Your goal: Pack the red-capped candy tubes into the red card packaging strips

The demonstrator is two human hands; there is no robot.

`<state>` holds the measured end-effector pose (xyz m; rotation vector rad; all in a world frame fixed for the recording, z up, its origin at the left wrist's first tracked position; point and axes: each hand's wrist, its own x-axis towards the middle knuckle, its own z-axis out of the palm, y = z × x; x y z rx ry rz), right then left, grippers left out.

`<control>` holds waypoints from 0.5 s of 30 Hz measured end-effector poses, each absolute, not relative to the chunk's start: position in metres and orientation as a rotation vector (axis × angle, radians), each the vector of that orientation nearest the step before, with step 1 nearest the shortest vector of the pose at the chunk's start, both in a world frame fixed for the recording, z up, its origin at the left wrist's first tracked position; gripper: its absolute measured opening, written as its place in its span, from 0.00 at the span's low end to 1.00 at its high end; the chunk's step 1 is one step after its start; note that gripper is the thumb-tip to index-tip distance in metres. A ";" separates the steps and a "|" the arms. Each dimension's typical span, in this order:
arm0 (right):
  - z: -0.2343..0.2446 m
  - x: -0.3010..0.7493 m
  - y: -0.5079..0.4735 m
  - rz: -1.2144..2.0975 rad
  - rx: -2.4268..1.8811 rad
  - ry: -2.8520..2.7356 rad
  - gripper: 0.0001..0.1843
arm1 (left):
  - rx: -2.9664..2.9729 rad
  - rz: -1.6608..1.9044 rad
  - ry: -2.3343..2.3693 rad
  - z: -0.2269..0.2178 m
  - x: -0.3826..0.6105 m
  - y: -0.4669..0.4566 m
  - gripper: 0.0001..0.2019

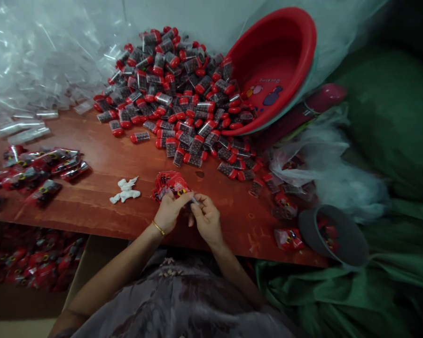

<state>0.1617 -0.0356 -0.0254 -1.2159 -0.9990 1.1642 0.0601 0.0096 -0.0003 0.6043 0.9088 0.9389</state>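
Observation:
My left hand, with a gold bangle at the wrist, is closed around a stack of red printed cards near the table's front edge. My right hand is closed in a pinch just right of the stack, its fingertips meeting the left hand's at a small clear piece that I cannot make out. A big heap of small clear tubes with red caps lies beyond my hands on the red-brown wooden table.
A tipped red basin spills the tubes at the back right. Clear empty sleeves pile at the back left. Packed red packets lie at the left, a white crumpled scrap near my hands, a grey cup at the right edge.

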 end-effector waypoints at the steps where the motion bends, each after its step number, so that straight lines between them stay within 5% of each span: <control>1: -0.028 0.163 -0.033 1.168 -1.229 -0.990 0.16 | 0.605 0.924 0.891 -0.002 0.060 0.008 0.14; 10: -0.030 0.169 0.001 0.595 -1.499 -1.407 0.16 | 0.470 0.704 0.901 0.005 0.033 0.020 0.17; 15: -0.015 0.243 0.035 -0.046 -1.954 -1.556 0.21 | 0.493 1.105 1.177 0.029 -0.068 0.079 0.09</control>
